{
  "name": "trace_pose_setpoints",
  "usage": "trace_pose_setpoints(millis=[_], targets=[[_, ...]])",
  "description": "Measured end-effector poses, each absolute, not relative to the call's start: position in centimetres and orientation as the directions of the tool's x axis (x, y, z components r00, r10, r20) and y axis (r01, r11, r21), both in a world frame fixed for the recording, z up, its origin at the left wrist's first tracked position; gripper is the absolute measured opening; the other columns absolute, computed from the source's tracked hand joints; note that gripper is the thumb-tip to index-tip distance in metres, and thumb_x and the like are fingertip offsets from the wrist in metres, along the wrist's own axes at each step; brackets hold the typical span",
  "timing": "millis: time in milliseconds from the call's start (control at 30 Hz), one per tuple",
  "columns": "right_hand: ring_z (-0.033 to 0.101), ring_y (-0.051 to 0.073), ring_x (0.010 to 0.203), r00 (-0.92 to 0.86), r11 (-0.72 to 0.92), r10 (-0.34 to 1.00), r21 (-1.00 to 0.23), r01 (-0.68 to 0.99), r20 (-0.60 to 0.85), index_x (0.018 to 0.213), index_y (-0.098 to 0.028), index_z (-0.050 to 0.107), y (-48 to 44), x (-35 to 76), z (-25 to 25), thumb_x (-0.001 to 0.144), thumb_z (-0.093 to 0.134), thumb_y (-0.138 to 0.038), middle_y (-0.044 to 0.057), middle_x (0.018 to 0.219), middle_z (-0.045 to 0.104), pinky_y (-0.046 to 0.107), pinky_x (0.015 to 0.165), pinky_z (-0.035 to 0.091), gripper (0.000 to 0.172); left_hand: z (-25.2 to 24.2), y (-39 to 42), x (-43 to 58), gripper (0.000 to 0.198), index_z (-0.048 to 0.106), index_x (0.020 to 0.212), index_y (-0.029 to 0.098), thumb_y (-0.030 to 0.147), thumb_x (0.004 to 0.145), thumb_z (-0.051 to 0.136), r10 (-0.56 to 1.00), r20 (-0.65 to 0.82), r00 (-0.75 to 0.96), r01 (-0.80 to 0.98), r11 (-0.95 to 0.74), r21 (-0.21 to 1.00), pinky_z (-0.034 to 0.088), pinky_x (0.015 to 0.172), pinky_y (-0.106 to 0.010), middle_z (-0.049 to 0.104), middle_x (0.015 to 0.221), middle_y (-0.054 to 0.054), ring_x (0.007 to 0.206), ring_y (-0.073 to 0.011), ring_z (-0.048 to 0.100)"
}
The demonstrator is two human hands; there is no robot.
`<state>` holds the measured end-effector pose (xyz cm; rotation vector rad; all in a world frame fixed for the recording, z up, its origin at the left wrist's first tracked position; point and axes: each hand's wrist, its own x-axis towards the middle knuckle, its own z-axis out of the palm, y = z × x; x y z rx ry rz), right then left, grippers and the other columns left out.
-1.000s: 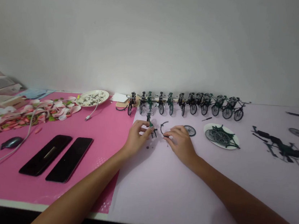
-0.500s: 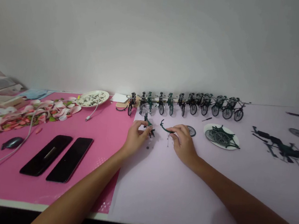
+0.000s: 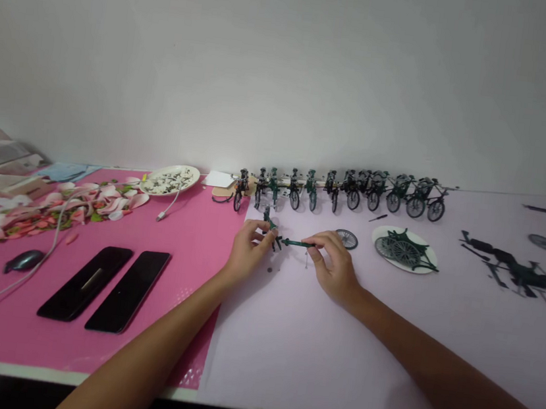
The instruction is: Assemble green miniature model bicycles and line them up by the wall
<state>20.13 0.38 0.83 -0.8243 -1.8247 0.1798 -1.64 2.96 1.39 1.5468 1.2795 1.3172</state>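
Between its fingers and thumb, my left hand [image 3: 250, 251] pinches a small dark green model bicycle frame [image 3: 268, 217], partly covered by the fingers. My right hand [image 3: 338, 265] grips one end of a slim green curved part, which looks like a mudguard [image 3: 293, 242]. Its free end points left, close to the frame; whether they touch I cannot tell. Just beyond my right hand a loose model wheel [image 3: 347, 239] lies flat. A tiny dark piece [image 3: 269, 270] and a thin metal-looking part [image 3: 306, 260] are on the table below the hands.
Several model bicycles [image 3: 311, 189] stand along the wall. A white plate [image 3: 432, 267] holds wheels and frames; dark loose parts [image 3: 514, 267] lie farther right. On the pink side are two phones [image 3: 127, 291], a mouse [image 3: 24, 261], petals [image 3: 118, 202], a cable [image 3: 55, 231] and a plate of small pieces [image 3: 196, 178].
My right hand has turned the curved green part, so it appears straight and edge-on, and its free end is nearer the frame. My left hand has hardly moved.
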Motion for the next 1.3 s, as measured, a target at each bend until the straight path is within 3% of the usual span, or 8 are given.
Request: trace_pose_setpoints(millis=[133, 467, 767, 933, 1300], targets=[[0.064, 0.026, 0.092, -0.161, 0.751, 0.6, -0.482, 0.451, 0.784, 0.106, -0.024, 0.068, 0.4, 20.1, 0.9, 0.104, 0.05, -0.027, 0.009, 0.096, 0.07, 0.043, 0.079, 0.053, 0.018, 1.0, 3.2, -1.9, 0.027, 0.066, 0.097, 0.019, 0.045, 0.089, 0.07, 0.955, 0.294, -0.048, 0.281, -0.269, 0.921, 0.053, 0.064, -0.024, 0.065, 0.107, -0.008, 0.077, -0.0143, 0.064], [0.065, 0.028, 0.093, -0.094, 0.723, 0.588, -0.47, 0.506, 0.803, 0.107, -0.025, 0.067, 0.4, 20.1, 0.9, 0.104, 0.049, -0.028, 0.009, 0.097, 0.07, 0.047, 0.085, 0.052, 0.019, 0.6, 3.6, -2.1, 0.026, 0.066, 0.1, 0.021, 0.045, 0.089, 0.07, 0.941, 0.326, -0.096, 0.265, -0.292, 0.919, 0.055, 0.068, -0.026, 0.064, 0.111, -0.008, 0.089, -0.018, 0.066], [0.064, 0.027, 0.094, -0.172, 0.739, 0.594, -0.448, 0.504, 0.786, 0.109, -0.024, 0.069, 0.4, 20.0, 0.9, 0.104, 0.05, -0.025, 0.008, 0.097, 0.071, 0.047, 0.088, 0.051, 0.02, 0.6, 3.6, -2.1, 0.03, 0.065, 0.103, 0.02, 0.047, 0.09, 0.069, 0.951, 0.297, -0.086, 0.241, -0.269, 0.932, 0.049, 0.059, -0.023, 0.069, 0.104, -0.007, 0.074, -0.0142, 0.067], [0.06, 0.029, 0.101, -0.27, 0.713, 0.649, -0.444, 0.543, 0.711, 0.109, -0.024, 0.072, 0.8, 20.1, 0.2, 0.102, 0.055, -0.024, 0.009, 0.097, 0.073, 0.048, 0.09, 0.051, 0.018, 0.8, 3.5, -2.1, 0.033, 0.061, 0.102, 0.02, 0.05, 0.09, 0.068, 0.964, 0.255, -0.071, 0.203, -0.236, 0.95, 0.044, 0.054, -0.022, 0.07, 0.086, -0.004, 0.068, -0.0148, 0.066], [0.056, 0.031, 0.109, -0.402, 0.675, 0.717, -0.424, 0.604, 0.569, 0.101, -0.023, 0.074, 1.1, 20.3, -0.8, 0.094, 0.069, -0.02, 0.008, 0.096, 0.075, 0.05, 0.096, 0.049, 0.01, 1.4, 3.4, -1.9, 0.042, 0.063, 0.103, 0.017, 0.053, 0.085, 0.076, 0.959, 0.282, 0.028, 0.047, -0.283, 0.958, 0.054, 0.077, -0.031, 0.071, 0.098, -0.006, 0.081, -0.0175, 0.07]])
